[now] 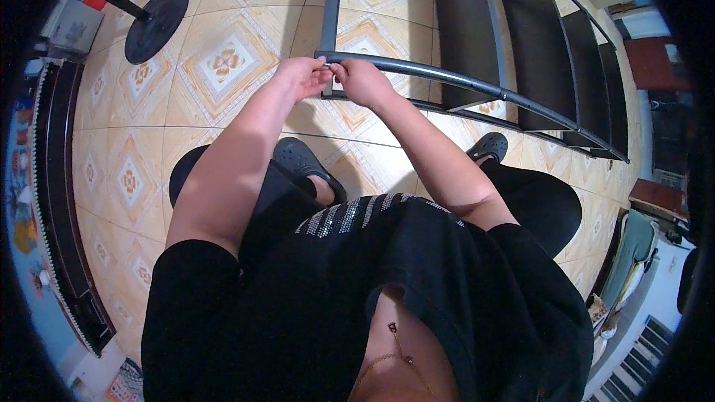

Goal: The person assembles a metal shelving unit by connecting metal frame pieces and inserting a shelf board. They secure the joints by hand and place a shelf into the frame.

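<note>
A black metal shelf frame (417, 67) with dark boards (465, 22) lies on its side on the floor in front of me. Both hands meet at the left end of its near tube. My left hand (302, 78) is at the tube's corner, fingers curled and thumb pressed in close. Just beside it, my right hand (361, 82) is closed in a pinch against the tube's underside. Between the fingertips shows a small pale glint, too small to name. My feet, in dark clogs (298, 158), are set apart on either side.
Patterned tiles (223, 63) cover the floor. A round black base with a post (156, 26) stands at the far left. Along the left edge runs a long dark cabinet-like piece (63, 208). At the right are a green cushioned item (631, 253) and a slatted white panel (640, 357).
</note>
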Available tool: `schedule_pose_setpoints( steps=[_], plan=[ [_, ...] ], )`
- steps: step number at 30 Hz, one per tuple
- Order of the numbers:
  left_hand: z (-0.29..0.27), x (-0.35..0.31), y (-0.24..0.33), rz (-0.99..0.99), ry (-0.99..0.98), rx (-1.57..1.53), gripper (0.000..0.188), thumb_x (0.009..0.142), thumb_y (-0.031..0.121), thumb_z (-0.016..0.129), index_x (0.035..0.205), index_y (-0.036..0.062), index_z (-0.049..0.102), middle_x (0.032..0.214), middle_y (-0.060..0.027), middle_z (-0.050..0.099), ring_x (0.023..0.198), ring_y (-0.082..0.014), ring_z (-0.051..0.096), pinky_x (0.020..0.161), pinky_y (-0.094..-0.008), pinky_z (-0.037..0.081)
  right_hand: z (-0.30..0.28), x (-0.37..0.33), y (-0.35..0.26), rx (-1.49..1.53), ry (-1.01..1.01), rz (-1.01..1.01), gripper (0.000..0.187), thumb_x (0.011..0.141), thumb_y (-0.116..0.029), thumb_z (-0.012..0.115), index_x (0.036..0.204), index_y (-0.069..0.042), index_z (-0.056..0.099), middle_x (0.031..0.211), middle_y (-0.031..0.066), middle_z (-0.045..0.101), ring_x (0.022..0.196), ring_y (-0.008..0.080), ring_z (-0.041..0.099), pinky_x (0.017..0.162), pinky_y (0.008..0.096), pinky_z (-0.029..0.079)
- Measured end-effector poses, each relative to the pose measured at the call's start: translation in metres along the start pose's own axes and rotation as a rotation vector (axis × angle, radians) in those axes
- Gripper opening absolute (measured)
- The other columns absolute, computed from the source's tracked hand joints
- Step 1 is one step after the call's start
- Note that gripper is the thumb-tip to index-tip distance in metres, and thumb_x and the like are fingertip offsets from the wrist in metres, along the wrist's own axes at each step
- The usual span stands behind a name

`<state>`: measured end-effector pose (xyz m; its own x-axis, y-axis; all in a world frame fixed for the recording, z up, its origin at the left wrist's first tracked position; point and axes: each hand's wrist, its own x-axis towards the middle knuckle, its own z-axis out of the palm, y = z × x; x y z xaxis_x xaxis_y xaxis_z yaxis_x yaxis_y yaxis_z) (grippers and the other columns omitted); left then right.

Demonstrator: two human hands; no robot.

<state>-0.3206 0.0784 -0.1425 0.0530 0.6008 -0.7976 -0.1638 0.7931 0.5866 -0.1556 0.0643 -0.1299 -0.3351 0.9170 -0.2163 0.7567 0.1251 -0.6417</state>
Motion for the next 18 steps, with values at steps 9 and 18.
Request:
schedule_pose_setpoints(
  steps=[9,18],
  plan=[
    [0.008,-0.010,0.002,0.375,0.244,0.640,0.024,0.086,0.028,0.064,0.079,0.0053,0.064,0.071,-0.0019,0.064,0.066,-0.0129,0.062,0.062,-0.0270,0.049,0.063,-0.006,-0.009,0.479,0.026,0.112,0.049,0.097,-0.041,0.033,0.087,-0.005,0.065,0.084,0.0198,0.066,0.082,0.0366,0.064,0.071,0.0482,0.050],
    [0.015,-0.028,0.009,0.434,0.392,1.020,0.027,0.081,0.036,0.067,0.087,0.0092,0.069,0.089,-0.0120,0.069,0.083,-0.0284,0.065,0.074,-0.0383,0.051,-0.038,0.046,0.016,-0.033,0.283,-0.060,0.028,0.089,-0.029,0.055,0.102,-0.008,0.068,0.088,0.0164,0.068,0.079,0.0317,0.066,0.071,0.0399,0.052]
  ],
)
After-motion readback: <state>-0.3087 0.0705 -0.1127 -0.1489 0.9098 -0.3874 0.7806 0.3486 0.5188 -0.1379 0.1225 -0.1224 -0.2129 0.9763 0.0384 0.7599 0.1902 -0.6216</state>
